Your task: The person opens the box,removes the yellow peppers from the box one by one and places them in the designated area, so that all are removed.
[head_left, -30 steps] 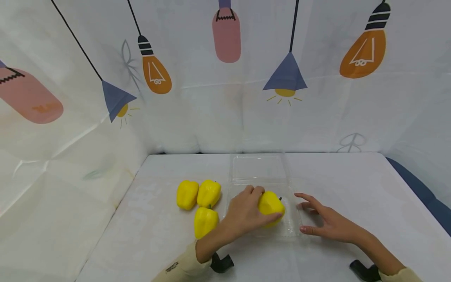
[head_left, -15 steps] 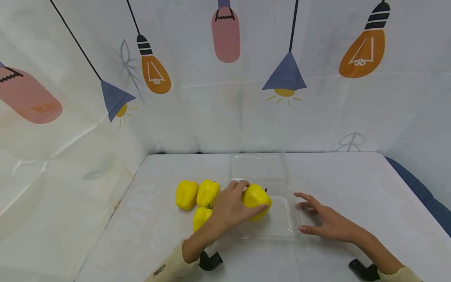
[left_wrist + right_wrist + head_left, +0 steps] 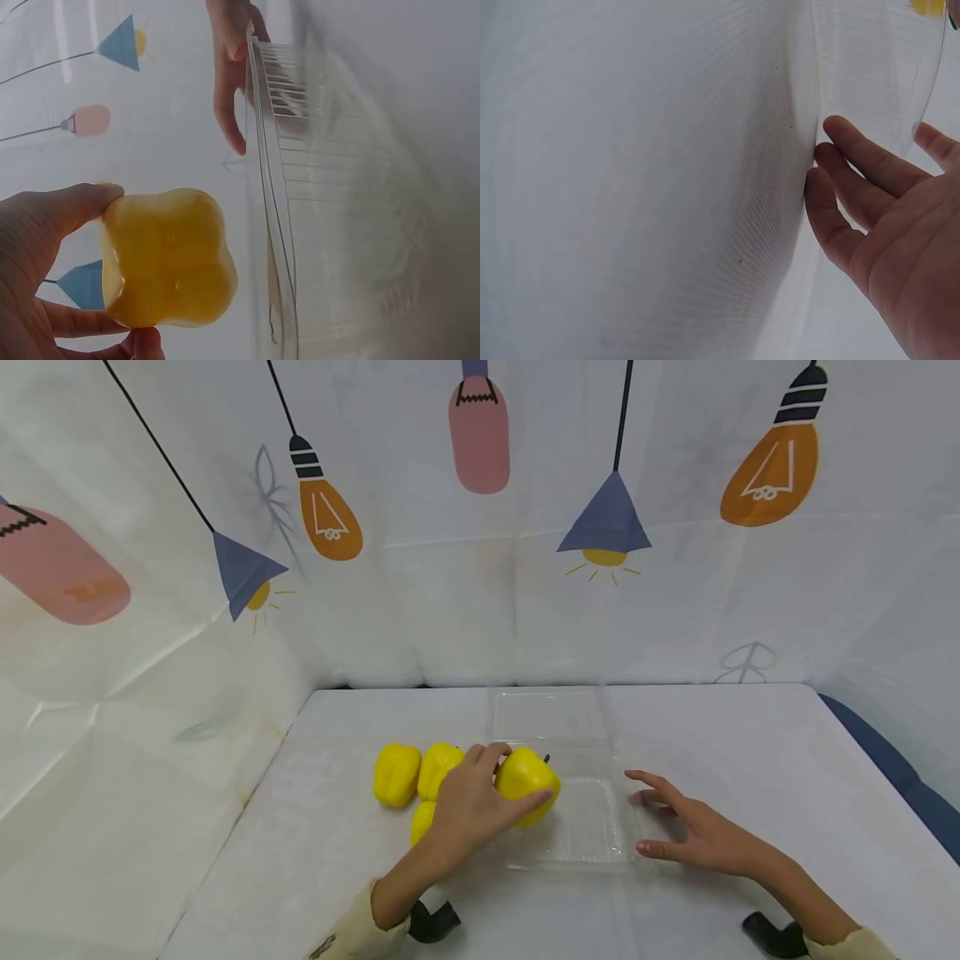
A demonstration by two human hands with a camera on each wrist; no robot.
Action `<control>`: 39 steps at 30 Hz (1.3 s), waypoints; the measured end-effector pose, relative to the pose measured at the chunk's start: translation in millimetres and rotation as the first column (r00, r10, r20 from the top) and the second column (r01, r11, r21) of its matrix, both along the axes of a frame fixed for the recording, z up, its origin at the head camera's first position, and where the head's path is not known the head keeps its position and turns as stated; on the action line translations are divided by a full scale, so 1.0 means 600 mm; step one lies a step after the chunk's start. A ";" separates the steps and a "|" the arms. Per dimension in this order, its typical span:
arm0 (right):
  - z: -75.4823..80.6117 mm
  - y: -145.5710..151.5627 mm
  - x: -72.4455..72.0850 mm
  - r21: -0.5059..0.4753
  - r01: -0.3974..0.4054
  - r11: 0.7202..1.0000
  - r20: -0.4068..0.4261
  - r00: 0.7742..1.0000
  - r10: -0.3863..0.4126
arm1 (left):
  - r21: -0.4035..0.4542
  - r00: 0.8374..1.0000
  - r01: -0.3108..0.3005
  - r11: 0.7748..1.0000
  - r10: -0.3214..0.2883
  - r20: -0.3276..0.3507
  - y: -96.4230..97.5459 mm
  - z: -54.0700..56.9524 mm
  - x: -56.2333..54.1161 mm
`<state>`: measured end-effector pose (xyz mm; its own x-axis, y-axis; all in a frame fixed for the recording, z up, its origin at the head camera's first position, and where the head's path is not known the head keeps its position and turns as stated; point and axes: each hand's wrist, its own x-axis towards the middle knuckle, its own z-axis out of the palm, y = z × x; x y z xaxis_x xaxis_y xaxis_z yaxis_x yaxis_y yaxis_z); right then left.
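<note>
My left hand (image 3: 474, 802) grips a yellow bell pepper (image 3: 528, 783) between thumb and fingers, over the left part of a clear plastic box (image 3: 592, 827). In the left wrist view the pepper (image 3: 171, 259) shows its lobed underside, held above the box's rim (image 3: 271, 195). The box's lid (image 3: 551, 717) lies folded back toward the wall. At the box's right side my right hand (image 3: 697, 835) has its fingers spread, and in the right wrist view the fingertips (image 3: 838, 127) are right at the clear wall.
Left of the box, several yellow peppers sit on the white table: one at the far left (image 3: 397, 775), one beside it (image 3: 438, 768) and one partly hidden behind the left hand (image 3: 422, 822). A printed curtain (image 3: 420, 610) rises behind the table.
My left hand has lifted the pepper and carried it left across the box, partly covering the nearest loose pepper. The right hand has stayed at the box's side.
</note>
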<state>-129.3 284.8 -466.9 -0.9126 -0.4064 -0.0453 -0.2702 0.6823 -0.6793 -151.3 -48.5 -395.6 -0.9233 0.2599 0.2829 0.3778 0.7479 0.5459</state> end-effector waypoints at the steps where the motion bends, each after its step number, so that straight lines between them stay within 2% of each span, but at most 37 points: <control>1: 0.000 0.000 0.000 -0.002 -0.001 1.000 -0.001 1.000 0.001 | 0.005 1.000 -0.005 1.000 0.005 0.001 -0.003 0.000 0.000; 10: -0.001 0.000 0.000 -0.020 -0.018 1.000 -0.017 1.000 0.017 | 0.028 0.999 -0.051 0.998 0.051 0.000 -0.027 0.000 0.002; 22: -0.005 0.002 -0.001 0.004 -0.034 0.999 -0.072 0.997 0.035 | 0.071 0.996 -0.081 0.994 0.084 -0.039 -0.061 0.019 0.002; 39: -0.005 0.000 0.000 -0.009 -0.029 1.000 -0.066 0.997 0.029 | 0.034 0.982 -0.181 0.983 0.182 -0.043 -0.114 0.026 0.003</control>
